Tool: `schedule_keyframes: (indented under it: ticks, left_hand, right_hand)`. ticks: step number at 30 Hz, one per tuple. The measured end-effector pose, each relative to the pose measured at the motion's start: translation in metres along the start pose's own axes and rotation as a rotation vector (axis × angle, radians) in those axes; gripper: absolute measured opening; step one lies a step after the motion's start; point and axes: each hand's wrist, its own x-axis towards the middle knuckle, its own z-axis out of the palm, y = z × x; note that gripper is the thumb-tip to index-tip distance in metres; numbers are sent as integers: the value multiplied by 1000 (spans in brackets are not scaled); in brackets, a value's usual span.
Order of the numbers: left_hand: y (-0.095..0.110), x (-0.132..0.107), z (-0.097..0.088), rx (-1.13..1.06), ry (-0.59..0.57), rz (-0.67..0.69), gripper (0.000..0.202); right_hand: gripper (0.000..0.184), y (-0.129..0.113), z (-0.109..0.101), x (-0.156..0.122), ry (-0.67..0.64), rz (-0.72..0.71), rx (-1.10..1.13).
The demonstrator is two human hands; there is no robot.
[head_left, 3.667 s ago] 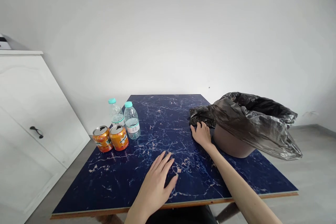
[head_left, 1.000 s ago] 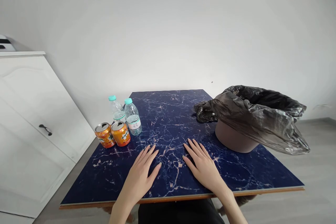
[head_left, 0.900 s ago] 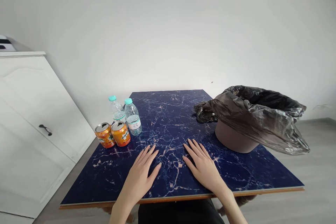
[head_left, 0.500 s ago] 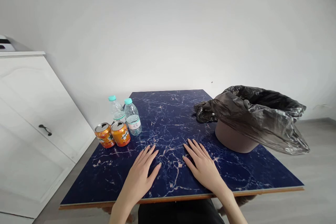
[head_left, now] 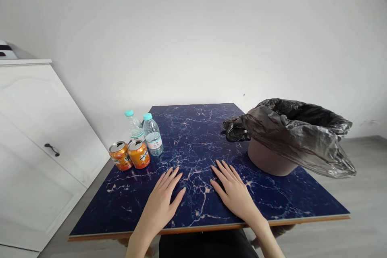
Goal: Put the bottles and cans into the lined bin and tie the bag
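My left hand lies flat on the blue marble-patterned table, fingers stretched out and holding nothing. My right hand rests flat on the table too, thumb apart from the fingers. Beyond my left hand stand two opened orange soda cans, a left one and a right one. Right behind them are two clear plastic bottles with teal caps, one at the back and one nearer. To the right of my right hand sits a brownish trash bin lined with a black plastic bag.
A white cabinet with a dark handle stands on the left. A plain white wall rises behind the table. The bag's loose edge hangs over the right side of the table, and a bunched part lies on the tabletop.
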Motion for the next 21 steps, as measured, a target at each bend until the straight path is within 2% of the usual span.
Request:
schedule_keyframes:
  ticks: [14,21]
  left_hand:
    - [0,0,-1,6,5,2,54]
    - [2,0,-2,19,-24,-7,54]
  right_hand:
    - [63,-2,-3,1,-35,8,-23]
    - [62,-1,-1,0,-12,3,-9]
